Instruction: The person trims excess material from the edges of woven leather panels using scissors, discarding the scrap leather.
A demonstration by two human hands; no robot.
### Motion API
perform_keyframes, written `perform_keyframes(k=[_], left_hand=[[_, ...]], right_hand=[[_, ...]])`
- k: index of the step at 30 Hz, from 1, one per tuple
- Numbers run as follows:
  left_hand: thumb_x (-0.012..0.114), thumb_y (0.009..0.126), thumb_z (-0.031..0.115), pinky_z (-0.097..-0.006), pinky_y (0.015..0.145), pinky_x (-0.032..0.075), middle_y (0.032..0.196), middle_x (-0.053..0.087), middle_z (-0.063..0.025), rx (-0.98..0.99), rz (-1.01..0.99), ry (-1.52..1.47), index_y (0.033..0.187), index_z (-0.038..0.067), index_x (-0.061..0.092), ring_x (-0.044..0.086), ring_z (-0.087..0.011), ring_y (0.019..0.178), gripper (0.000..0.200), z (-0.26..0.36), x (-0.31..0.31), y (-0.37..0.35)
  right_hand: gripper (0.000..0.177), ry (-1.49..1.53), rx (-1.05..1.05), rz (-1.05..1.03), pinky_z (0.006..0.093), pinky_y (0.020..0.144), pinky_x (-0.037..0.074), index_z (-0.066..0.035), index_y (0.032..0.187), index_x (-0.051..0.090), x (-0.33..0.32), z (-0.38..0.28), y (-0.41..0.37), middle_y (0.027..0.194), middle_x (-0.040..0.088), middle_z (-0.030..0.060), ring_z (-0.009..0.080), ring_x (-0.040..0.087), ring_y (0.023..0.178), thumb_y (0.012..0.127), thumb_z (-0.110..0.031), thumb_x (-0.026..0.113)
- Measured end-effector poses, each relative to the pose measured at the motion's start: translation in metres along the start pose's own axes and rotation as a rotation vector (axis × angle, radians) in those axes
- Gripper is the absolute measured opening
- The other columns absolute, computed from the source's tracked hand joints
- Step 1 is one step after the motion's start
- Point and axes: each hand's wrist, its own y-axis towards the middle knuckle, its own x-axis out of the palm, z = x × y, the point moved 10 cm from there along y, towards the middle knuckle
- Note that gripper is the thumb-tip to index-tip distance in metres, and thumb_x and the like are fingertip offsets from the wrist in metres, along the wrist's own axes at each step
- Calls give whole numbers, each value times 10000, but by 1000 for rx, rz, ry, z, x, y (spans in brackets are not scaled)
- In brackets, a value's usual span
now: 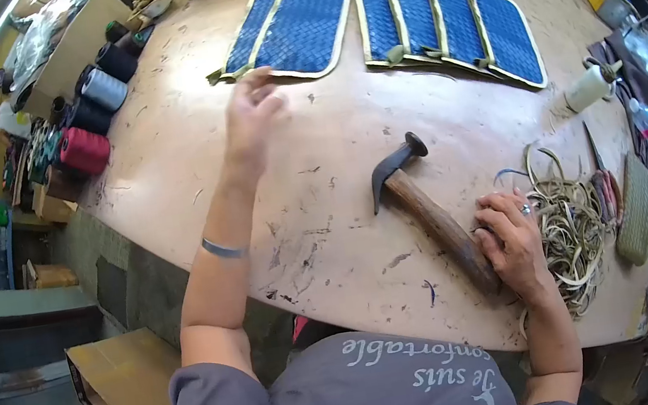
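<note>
Your left hand (255, 120) is at the near edge of the left set of blue panels (307, 33), which lies flat towards the far side of the tabletop (333, 260), 2 overlapping sections showing. The fingers there are bent and blurred, so I cannot tell whether they pinch the edge or only hover by it. Your right hand (515, 245) rests between the wooden handle of the hammer (442, 227) and a tangle of pale strips (572, 237); its fingers are curled inward, and I cannot tell if they hold anything.

To handle the panels well, I would take the edge lightly between thumb and forefinger, near the middle of the side, so the overlapped sections stay aligned and the pale binding (268, 25) does not crease. Mind the loose tab (216, 77) at the near left corner, which could snag under a finger. The right set of 4 overlapping sections (457, 15) lies just beside, so a sideways drag could push it askew; lifting looks safer. On your right, keep your wrist clear of the strips, as a loop could catch and pull the tangle along
</note>
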Motion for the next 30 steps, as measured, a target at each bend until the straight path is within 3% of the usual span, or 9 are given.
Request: perform_keyframes(k=[2, 9, 14, 18, 20, 23, 25, 27, 30], left_hand=[[414, 826, 136, -393, 986, 250, 1273, 221, -198, -108, 333, -424, 1240, -6, 188, 223, -315, 1204, 492, -31, -45, 1], [423, 833, 108, -355, 842, 404, 1118, 332, -185, -103, 477, -1104, 1132, -57, 277, 425, -278, 929, 372, -57, -83, 59], [558, 668, 8, -229, 498, 377, 707, 521, -13, -175, 519, -705, 804, 87, 511, 480, -92, 595, 164, -59, -69, 89], [495, 642, -74, -333, 503, 430, 776, 526, -126, 59, 465, -836, 848, 2, 442, 521, -226, 606, 226, -43, -56, 120], [464, 603, -112, -318, 617, 441, 780, 533, -96, 142, 620, -631, 863, 15, 474, 527, -210, 679, 289, -24, -71, 108], [465, 594, -128, -283, 692, 433, 821, 554, -80, 389, 705, -89, 902, 7, 496, 531, -187, 726, 338, 33, -98, 94], [489, 640, -89, -259, 706, 417, 869, 566, -69, 325, 883, 429, 966, -2, 496, 533, -166, 738, 337, 81, -114, 64], [500, 680, -60, -242, 726, 400, 894, 569, -64, 622, 777, 582, 1012, -8, 491, 526, -137, 765, 337, 134, -108, 34], [493, 696, -66, -235, 789, 372, 939, 566, -93, 694, 437, 273, 1040, -20, 479, 517, -141, 847, 347, 153, -109, 11]], right_hand=[[184, 17, -9, 6, 456, 891, 307, -36, 810, 529, -5, 3, -3, 938, 511, 91, 275, 478, 922, 637, -34, 590], [184, 53, -18, 16, 434, 840, 341, -26, 796, 520, 3, -3, 6, 916, 506, 96, 284, 475, 891, 627, -19, 594], [199, 69, -35, 43, 411, 820, 358, -26, 797, 517, 0, -2, 7, 910, 506, 95, 284, 476, 880, 618, -20, 605], [206, 53, -53, 57, 407, 813, 364, -27, 801, 515, 1, -2, 6, 910, 506, 94, 283, 476, 880, 618, -21, 607], [201, 63, -52, 62, 411, 821, 362, -28, 802, 514, -1, -3, 6, 911, 505, 93, 283, 478, 883, 622, -25, 605], [194, 71, -46, 44, 422, 837, 357, -31, 807, 516, 0, -1, 4, 914, 504, 91, 286, 483, 886, 632, -31, 599], [191, 73, -40, 33, 430, 846, 351, -33, 811, 520, 1, 1, 4, 932, 506, 92, 285, 486, 890, 636, -37, 596], [203, 16, -68, 64, 432, 850, 350, -32, 829, 521, -2, -4, 3, 952, 508, 98, 285, 488, 900, 639, -38, 594], [281, -73, -133, 146, 420, 852, 353, -29, 912, 505, -17, -15, 4, 1003, 501, 118, 285, 483, 929, 648, -55, 598]])
